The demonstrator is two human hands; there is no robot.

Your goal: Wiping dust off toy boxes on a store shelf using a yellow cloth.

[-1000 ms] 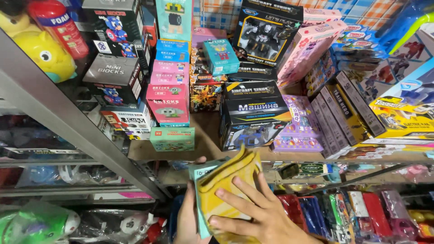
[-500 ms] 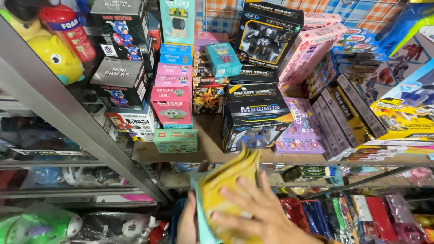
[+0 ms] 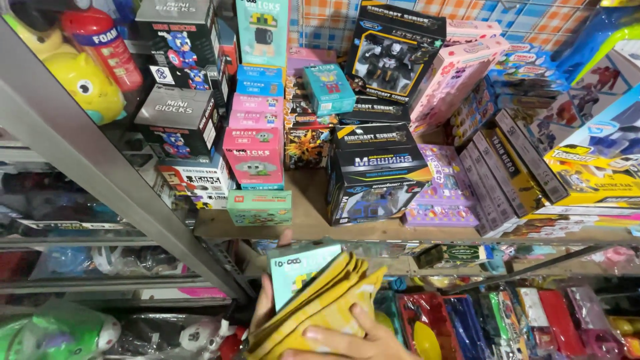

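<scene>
The left hand (image 3: 263,308) and right hand (image 3: 347,341) grasp a stack of flat yellow packs (image 3: 313,308) below the wooden shelf (image 3: 307,223), evidently mid-handling; lifting them to the shelf would call for a firm two-sided grip.

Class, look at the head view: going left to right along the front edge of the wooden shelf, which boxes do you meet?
Small green box → big black box with a blue car → flat purple box → yellow and blue box.

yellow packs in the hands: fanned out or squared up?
Fanned out. The yellow packs show several staggered edges stepping away from each other; the left hand supports them from behind, the right hand presses on the front one.
</scene>
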